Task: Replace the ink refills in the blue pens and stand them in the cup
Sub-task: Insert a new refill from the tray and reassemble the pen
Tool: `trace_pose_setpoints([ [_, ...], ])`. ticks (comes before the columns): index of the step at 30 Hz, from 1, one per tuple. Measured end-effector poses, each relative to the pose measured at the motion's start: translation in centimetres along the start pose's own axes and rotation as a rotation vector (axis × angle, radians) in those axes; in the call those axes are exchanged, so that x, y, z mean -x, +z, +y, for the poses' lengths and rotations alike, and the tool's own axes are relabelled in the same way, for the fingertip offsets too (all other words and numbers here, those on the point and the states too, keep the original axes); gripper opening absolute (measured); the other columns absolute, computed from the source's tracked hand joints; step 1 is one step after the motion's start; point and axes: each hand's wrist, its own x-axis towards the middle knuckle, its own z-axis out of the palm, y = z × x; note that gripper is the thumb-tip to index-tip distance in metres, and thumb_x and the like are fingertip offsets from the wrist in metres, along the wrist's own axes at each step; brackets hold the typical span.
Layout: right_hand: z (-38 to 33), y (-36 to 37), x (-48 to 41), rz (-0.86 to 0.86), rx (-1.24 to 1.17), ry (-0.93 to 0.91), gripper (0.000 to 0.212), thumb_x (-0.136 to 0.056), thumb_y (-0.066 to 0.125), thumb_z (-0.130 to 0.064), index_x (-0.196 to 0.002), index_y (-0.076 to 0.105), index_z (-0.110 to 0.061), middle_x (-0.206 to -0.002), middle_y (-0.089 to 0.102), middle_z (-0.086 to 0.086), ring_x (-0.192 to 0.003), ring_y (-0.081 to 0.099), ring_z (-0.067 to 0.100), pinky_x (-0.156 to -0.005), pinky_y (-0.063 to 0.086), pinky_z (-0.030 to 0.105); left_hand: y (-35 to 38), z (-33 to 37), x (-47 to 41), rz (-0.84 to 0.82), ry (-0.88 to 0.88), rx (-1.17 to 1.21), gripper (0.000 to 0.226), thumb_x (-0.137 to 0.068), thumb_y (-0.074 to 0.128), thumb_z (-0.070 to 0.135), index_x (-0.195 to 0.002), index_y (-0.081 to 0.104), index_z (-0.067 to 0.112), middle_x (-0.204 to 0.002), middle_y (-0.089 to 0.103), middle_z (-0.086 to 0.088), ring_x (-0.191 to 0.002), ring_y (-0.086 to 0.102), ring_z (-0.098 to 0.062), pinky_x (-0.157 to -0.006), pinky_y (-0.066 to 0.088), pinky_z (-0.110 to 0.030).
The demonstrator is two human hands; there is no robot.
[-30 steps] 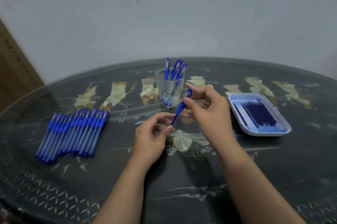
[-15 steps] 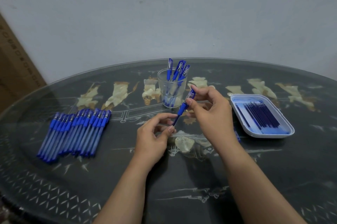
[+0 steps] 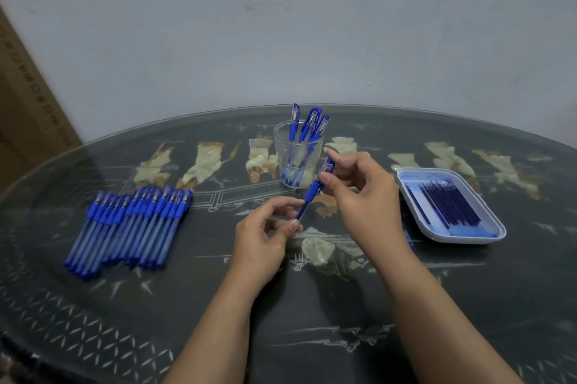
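Note:
Both hands hold one blue pen (image 3: 312, 191) slanted in front of the clear cup (image 3: 298, 158). My right hand (image 3: 359, 193) pinches its upper, capped part between thumb and fingers. My left hand (image 3: 265, 233) pinches the lower end of the barrel. Three blue pens (image 3: 307, 126) stand in the cup. A row of several blue pens (image 3: 131, 224) lies flat on the table at the left. A white tray (image 3: 487, 229) at the right holds several dark blue refills (image 3: 449, 207).
The round dark glass-topped table (image 3: 312, 321) carries pale inlaid figures. A small blue piece (image 3: 408, 236) shows just behind my right wrist. A brown cardboard box (image 3: 28, 102) leans by the wall at the far left. The grey wall stands close behind the table.
The hands and pen stay almost as they were. The view has shifted slightly, so everything sits a little lower in frame.

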Motion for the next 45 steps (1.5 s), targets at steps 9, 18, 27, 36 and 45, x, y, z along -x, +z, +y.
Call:
trace_pose_setpoints([
  [9, -0.2, 0.4, -0.1, 0.004, 0.015, -0.013, 0.035, -0.082, 0.072, 0.002, -0.090, 0.067, -0.031, -0.083, 0.071, -0.004, -0.082, 0.069, 0.011, -0.081, 0.059, 0.040, -0.2, -0.1, 0.1, 0.005, -0.014, 0.005, 0.047, -0.083, 0.065, -0.011, -0.088, 0.072, 0.035, -0.083, 0.063, 0.006, -0.069, 0.068, -0.009, -0.084, 0.057, -0.037],
  [18, 0.1, 0.7, 0.2, 0.012, 0.010, -0.012, 0.040, -0.084, 0.070, 0.001, -0.087, 0.065, -0.039, -0.082, 0.070, -0.004, -0.083, 0.069, 0.015, -0.077, 0.059, 0.044, 0.0, 0.1, 0.2, 0.011, -0.030, 0.009, 0.046, -0.083, 0.065, -0.011, -0.088, 0.071, 0.034, -0.083, 0.063, 0.007, -0.069, 0.068, -0.008, -0.082, 0.056, -0.038],
  [27, -0.4, 1.3, 0.3, -0.009, 0.103, -0.017, 0.042, -0.085, 0.068, -0.001, -0.102, 0.056, -0.038, -0.089, 0.063, -0.009, -0.079, 0.064, 0.007, -0.075, 0.058, 0.037, 0.0, -0.1, 0.1, 0.047, 0.026, 0.001, 0.038, -0.084, 0.066, -0.007, -0.096, 0.073, 0.028, -0.091, 0.069, 0.005, -0.079, 0.069, -0.011, -0.076, 0.053, -0.020],
  [36, -4.4, -0.9, -5.2, 0.328, -0.184, -0.052, 0.038, -0.087, 0.065, 0.004, -0.109, 0.055, -0.025, -0.091, 0.060, 0.000, -0.084, 0.071, 0.022, -0.073, 0.060, 0.034, -0.2, -1.1, 0.4, 0.352, 0.028, -0.632, 0.031, -0.092, 0.058, 0.026, -0.123, 0.059, 0.032, -0.121, 0.059, 0.015, -0.119, 0.049, -0.008, -0.112, 0.023, -0.036],
  [45, -2.4, 1.7, -7.7, 0.333, 0.068, -0.141, 0.034, -0.088, 0.065, -0.002, -0.108, 0.053, -0.027, -0.090, 0.062, 0.003, -0.084, 0.068, 0.018, -0.079, 0.058, 0.032, 0.1, -1.3, 0.3, 0.113, -0.126, -0.957, 0.038, -0.096, 0.043, 0.040, -0.134, 0.051, 0.036, -0.154, 0.033, 0.008, -0.146, 0.017, -0.014, -0.119, 0.005, -0.041],
])
